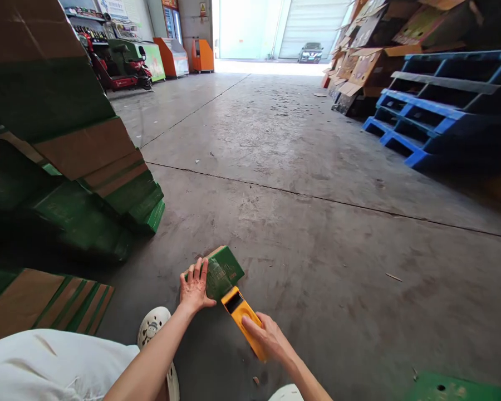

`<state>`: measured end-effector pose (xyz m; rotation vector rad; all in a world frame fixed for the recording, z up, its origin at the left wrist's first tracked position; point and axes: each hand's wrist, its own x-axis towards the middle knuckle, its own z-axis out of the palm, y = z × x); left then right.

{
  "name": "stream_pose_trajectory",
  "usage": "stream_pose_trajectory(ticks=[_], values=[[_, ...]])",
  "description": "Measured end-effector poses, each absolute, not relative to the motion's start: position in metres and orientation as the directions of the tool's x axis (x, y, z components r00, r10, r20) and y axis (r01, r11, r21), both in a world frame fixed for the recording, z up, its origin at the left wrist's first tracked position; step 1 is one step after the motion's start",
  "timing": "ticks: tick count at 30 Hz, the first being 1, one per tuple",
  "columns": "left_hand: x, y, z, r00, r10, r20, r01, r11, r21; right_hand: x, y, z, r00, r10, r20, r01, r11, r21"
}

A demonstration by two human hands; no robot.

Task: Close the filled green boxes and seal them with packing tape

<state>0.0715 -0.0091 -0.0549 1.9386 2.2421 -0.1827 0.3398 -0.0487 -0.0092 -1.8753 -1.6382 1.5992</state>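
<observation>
In the lower middle of the head view, a small green cardboard box (222,272) rests on the concrete floor. My left hand (195,288) grips its left end, four fingers over the far side and the thumb at the near edge. My right hand (265,334) is wrapped round a long yellow hand tool (242,318) with a dark recess near its head. The tool's head meets the near right corner of the box; whether it presses on it I cannot tell. A white clog (153,326) is on my foot beside my left forearm.
Stacked green and brown cartons (104,150) rise at the left, with flattened cardboard (62,301) below them. Blue pallets (417,120) and piled open boxes (361,69) stand at the right. A green board (459,387) lies at the lower right. A red scooter (117,78) is parked far left.
</observation>
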Motion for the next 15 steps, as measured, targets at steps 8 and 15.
stream_pose_trajectory(ticks=[8,15], values=[[0.051,0.002,-0.052,-0.064,0.963,-0.262,0.995,0.082,0.057,0.357,-0.063,-0.022,-0.133,0.752,-0.646,0.652,-0.425,-0.628],[0.041,0.018,-0.066,-0.066,0.94,-0.335,0.996,0.084,0.041,0.297,0.0,-0.035,-0.094,0.714,-0.693,0.748,-0.409,-0.523]])
